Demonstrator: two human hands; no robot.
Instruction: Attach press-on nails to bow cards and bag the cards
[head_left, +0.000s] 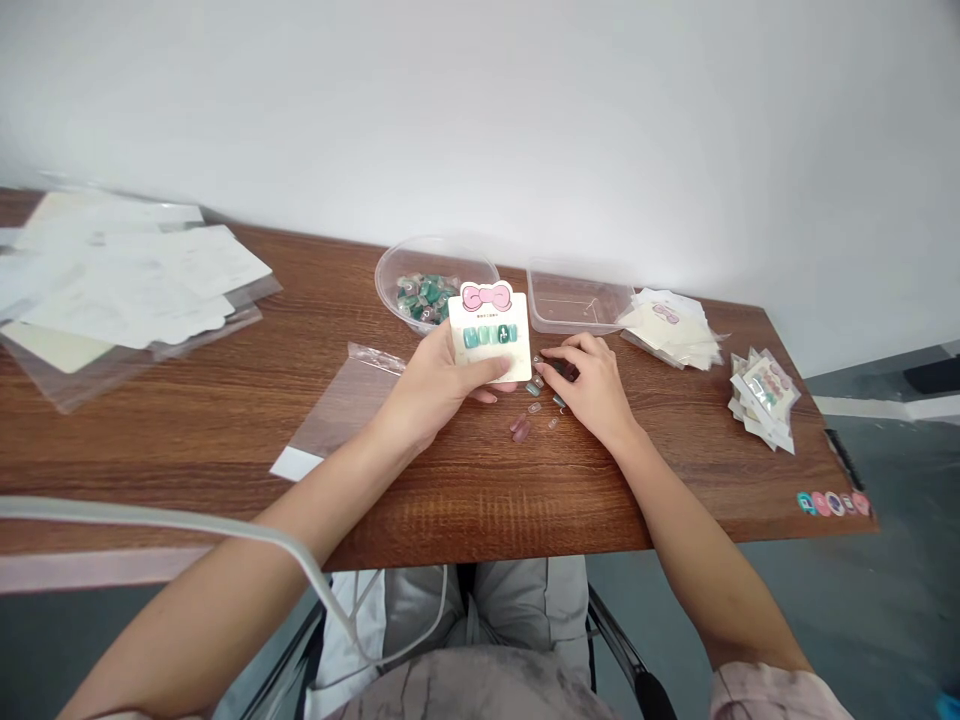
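Left hand (439, 388): thumb on the front face, fingers behind, pinching the lower part of a white card (517, 363) with a pink bow at its top. Card is tilted up, clear of the desk (225, 440), about midway along it. On the card: a row of green false nails (491, 335), one darker with a pale mark.

Right hand (592, 388): low over the desk, just beside the card, thumb and forefinger drawn narrow above small loose pieces. Cannot tell whether a piece is between the tips.

Around the fingertips: scattered loose nails (520, 429), some mauve, some green, some clear. Behind the card, toward the desk's back edge: round tub (383, 283) of mixed nails; to its right, a clear box (577, 326). Left of the card, a clear bag (345, 400) lies flat, partly behind the left forearm. Packed cards (766, 395) sit near the desk's right edge.

Risks (judgement): the thumb lies close under the nail row; sliding it up could shift a nail if the bond is weak. Loose pieces lie close together, so a sideways brush of the right hand could scatter or mix them, clear ones being easily overlooked.
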